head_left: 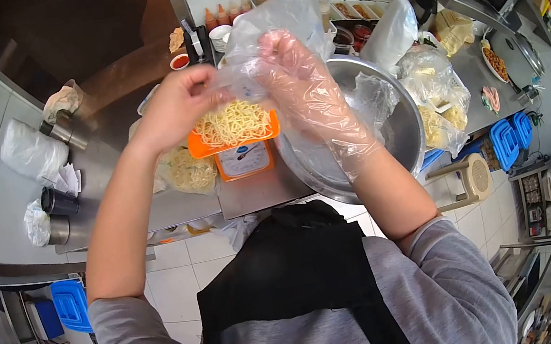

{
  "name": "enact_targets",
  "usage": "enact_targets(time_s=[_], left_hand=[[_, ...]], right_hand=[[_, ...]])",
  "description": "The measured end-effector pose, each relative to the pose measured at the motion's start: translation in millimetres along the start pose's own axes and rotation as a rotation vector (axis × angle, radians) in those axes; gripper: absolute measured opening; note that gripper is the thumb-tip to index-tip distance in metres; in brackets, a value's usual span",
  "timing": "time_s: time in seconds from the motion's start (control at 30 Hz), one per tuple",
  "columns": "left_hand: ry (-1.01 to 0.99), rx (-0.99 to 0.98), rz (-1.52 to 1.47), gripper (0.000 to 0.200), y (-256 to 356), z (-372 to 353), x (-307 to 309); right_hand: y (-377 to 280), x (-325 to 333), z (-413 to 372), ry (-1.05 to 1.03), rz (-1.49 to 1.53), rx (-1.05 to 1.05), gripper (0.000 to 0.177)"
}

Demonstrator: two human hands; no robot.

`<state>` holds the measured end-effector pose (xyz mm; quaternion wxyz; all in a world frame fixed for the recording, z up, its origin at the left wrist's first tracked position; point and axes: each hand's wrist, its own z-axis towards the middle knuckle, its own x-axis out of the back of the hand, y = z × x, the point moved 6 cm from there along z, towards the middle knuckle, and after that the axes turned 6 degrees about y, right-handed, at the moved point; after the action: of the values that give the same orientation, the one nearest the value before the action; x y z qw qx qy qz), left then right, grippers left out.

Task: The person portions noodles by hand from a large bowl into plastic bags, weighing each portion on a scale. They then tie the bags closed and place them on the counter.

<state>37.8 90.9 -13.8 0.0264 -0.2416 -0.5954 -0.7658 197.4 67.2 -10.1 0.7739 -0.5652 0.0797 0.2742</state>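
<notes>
Head view, read from 9 o'clock across to 3 o'clock.

Your left hand [175, 107], bare, has its fingertips pinched together on one edge of the clear plastic bag [254, 41]. The bag rises from that pinch toward 1 o'clock. Your right hand [306, 92], in a thin disposable glove, is closed on the opposite side of the film, with the bag's mouth at about its 10 o'clock and the loose upper part billowing to 12. So the bag hangs in the air between the two hands, touching both and clear of the table [109, 154].

Directly at 6 o'clock under the bag, the orange tray of noodles [233, 125] sits on the kitchen scale [243, 160]. At 7 o'clock a filled noodle bag [189, 172] lies just beside the scale. At 3 to 4 o'clock of the right hand stands the steel mixing bowl [393, 122], and beyond it more bagged noodles [440, 108].

The step in hand appears to be parting the bag's mouth.

- Grip only one layer of film in each pinch and draw the hands apart along the 9-to-3 line, rather than tugging upward.
- The glove is likely to slide on the film, so let the bare fingertips do the rubbing that separates the layers.
- Hold the opening above the tray, not over the bowl, and leave the scale untouched.
</notes>
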Motion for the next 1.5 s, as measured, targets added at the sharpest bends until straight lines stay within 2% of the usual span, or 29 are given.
enact_targets(time_s=[0.07, 0.13, 0.17, 0.2, 0.27, 0.33, 0.4, 0.47, 0.53, 0.57, 0.67, 0.7, 0.77, 0.8, 0.87, 0.9, 0.93, 0.97, 1.0, 1.03, 1.07, 1.1, 1.13, 1.2, 1.23, 1.27, 1.33, 1.37, 1.5], left_hand=[[-0.051, 0.006, 0.134, 0.011, -16.4, -9.4, 9.3], [0.287, 0.003, -0.114, 0.018, -34.2, -17.8, 31.5], [0.389, 0.074, -0.393, 0.021, -32.8, -23.9, 32.0], [0.39, 0.072, -0.393, 0.021, -31.2, -30.2, 30.9], [0.339, 0.098, -0.927, 0.021, -31.0, -42.0, 24.5], [0.367, 0.007, -0.725, 0.012, -21.7, -48.1, 27.3], [0.441, -0.2, -0.499, 0.008, -16.7, -49.3, 43.2], [0.501, -0.107, -0.453, 0.022, -10.6, -54.8, 36.2], [0.321, -0.116, -0.455, 0.029, -11.2, -63.5, 15.8], [0.308, -0.121, -0.456, 0.029, -14.2, -70.3, 9.0], [0.371, -0.238, -0.141, 0.038, -28.0, -79.8, 2.7], [0.457, -0.194, -0.223, 0.038, -45.2, -81.1, 6.9], [0.565, -0.156, -0.374, 0.027, -87.1, -80.6, 12.3], [0.563, -0.155, -0.375, 0.027, -79.4, -82.1, 11.9], [0.636, 0.01, -0.775, 0.024, -70.9, -91.4, 9.5], [0.51, 0.209, -1.028, 0.041, -76.6, -96.8, 0.6], [0.509, 0.208, -1.03, 0.041, -69.9, -110.1, 3.9], [0.3, 0.11, -0.906, 0.04, -51.6, -121.7, 0.2], [0.093, 0.013, -0.776, 0.038, -38.8, -128.3, -5.4], [0.093, 0.012, -0.777, 0.038, -41.0, -128.4, -2.8], [0.028, -0.403, -0.302, 0.035, -21.8, -132.4, -1.3], [-0.037, -0.792, 0.196, 0.031, -10.7, -142.5, -9.4], [-0.034, -0.795, 0.198, 0.031, -23.3, -138.3, -4.5], [0.385, -0.19, -0.119, 0.033, -84.3, -112.8, 42.9], [0.466, -0.347, 0.213, 0.026, -71.4, -106.8, 67.5], [0.536, -0.499, 0.55, 0.019, -52.1, -98.5, 87.9], [0.615, -0.427, 0.696, 0.012, -31.0, -82.3, 115.2], [0.615, -0.423, 0.697, 0.012, -30.8, -71.9, 120.2], [0.538, -0.331, 0.755, 0.013, -38.9, -25.0, 124.4]], right_hand=[[-5.6, -9.0, -2.3, 0.003, 0.061, 0.029, 0.022], [-3.8, -18.0, -7.0, -0.108, -0.532, 0.011, 0.022], [4.6, -19.1, -5.3, -0.099, -0.636, 0.106, 0.023], [18.5, -14.1, -1.2, -0.1, -0.637, 0.108, 0.023], [26.2, 7.2, 10.3, 0.169, -0.725, 0.233, 0.022], [17.3, 1.9, 7.4, 0.241, -0.625, 0.187, 0.024], [-6.9, -10.8, -6.8, 0.431, -0.641, 0.553, 0.028], [-1.3, -26.7, -9.7, 0.291, -0.544, 0.538, 0.032], [1.8, -46.8, -10.3, 0.255, -0.995, 0.543, 0.032], [13.4, -29.1, -5.7, 0.205, -0.916, 0.384, 0.025], [27.2, -7.5, -19.3, 0.277, -0.977, 0.466, 0.019], [36.8, -17.4, -30.1, 0.245, -0.548, 0.334, 0.018], [42.7, -62.3, -66.0, 0.046, -0.098, -0.27, 0.018], [53.9, -74.4, -78.9, -0.189, -0.354, -0.408, 0.013], [38.3, -92.9, -86.9, -0.29, -0.743, -0.285, 0.024], [41.4, -80.5, -83.2, -0.108, -0.668, -0.184, 0.031], [56.5, -57.7, -80.6, 0.071, -0.588, -0.083, 0.037], [80.0, -17.0, -73.3, 0.214, -0.326, 0.077, 0.045], [80.1, -19.4, -65.7, 0.216, -0.327, 0.077, 0.045], [74.6, -15.8, -60.9, 0.388, -0.278, 0.165, 0.045], [70.6, -11.7, -61.1, 0.559, -0.226, 0.254, 0.044], [74.5, -18.2, -63.3, 0.488, -0.254, 0.278, 0.047], [72.8, -18.3, -66.7, 0.484, -0.254, 0.281, 0.047], [93.9, -38.2, -68.8, -0.032, -0.448, -0.218, 0.055], [83.5, -50.6, -68.5, -0.155, -0.583, -0.423, 0.071], [82.8, -49.6, -59.1, -0.154, -0.583, -0.423, 0.071], [49.9, -62.9, -32.6, -0.157, -1.262, 0.369, 0.086], [57.7, -54.2, -17.5, -0.11, -1.486, 0.335, 0.103], [123.7, -22.7, 5.9, -0.127, -1.7, 0.328, 0.104]])
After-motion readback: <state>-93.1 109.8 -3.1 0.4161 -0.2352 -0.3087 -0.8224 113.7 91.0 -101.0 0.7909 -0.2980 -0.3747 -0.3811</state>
